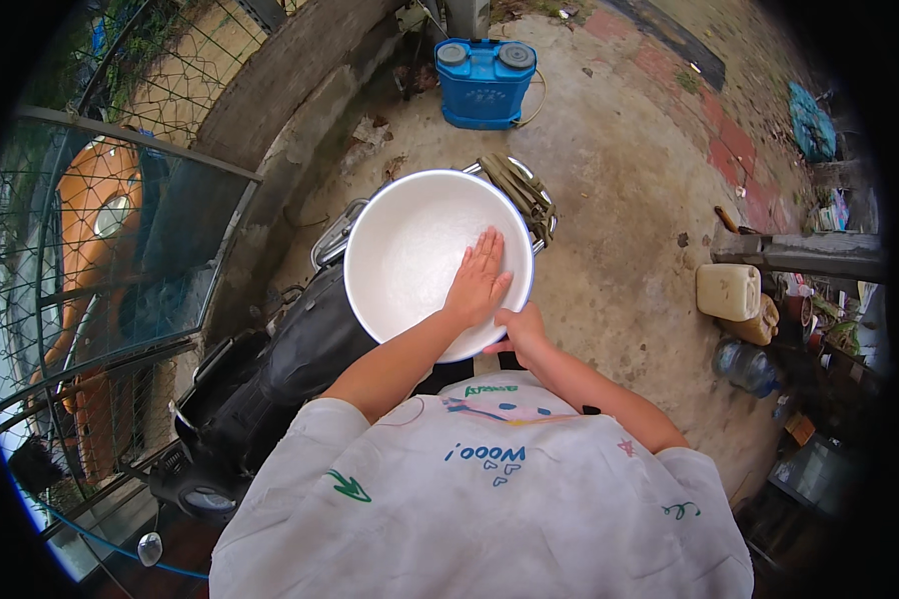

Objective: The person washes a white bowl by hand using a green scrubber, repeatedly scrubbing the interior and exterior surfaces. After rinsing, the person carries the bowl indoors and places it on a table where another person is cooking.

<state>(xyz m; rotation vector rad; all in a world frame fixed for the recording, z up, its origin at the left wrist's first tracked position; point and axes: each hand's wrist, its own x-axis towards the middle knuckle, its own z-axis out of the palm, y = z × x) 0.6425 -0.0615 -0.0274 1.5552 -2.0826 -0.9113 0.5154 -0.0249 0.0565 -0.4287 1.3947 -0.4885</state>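
A round white basin (412, 247) with a blue rim is before me, its mouth facing up. My left hand (481, 281) lies flat against the basin's inner wall on the right side, palm down, with nothing in its grasp. At the near right rim, my right hand (523, 333) grips the edge, thumb on top and fingers beneath. I see no loose object inside the basin. Metal tubing with olive fabric straps (521, 191) shows behind it. Whether the basin rests on that frame is hidden.
A black-seated motorbike (307, 352) stands close on the left, beside wire-mesh fencing (52, 299). A blue backpack sprayer tank (487, 86) sits ahead on the concrete floor (614, 224). To the right are a whitish jerrycan (727, 292) and a clear water bottle (745, 367).
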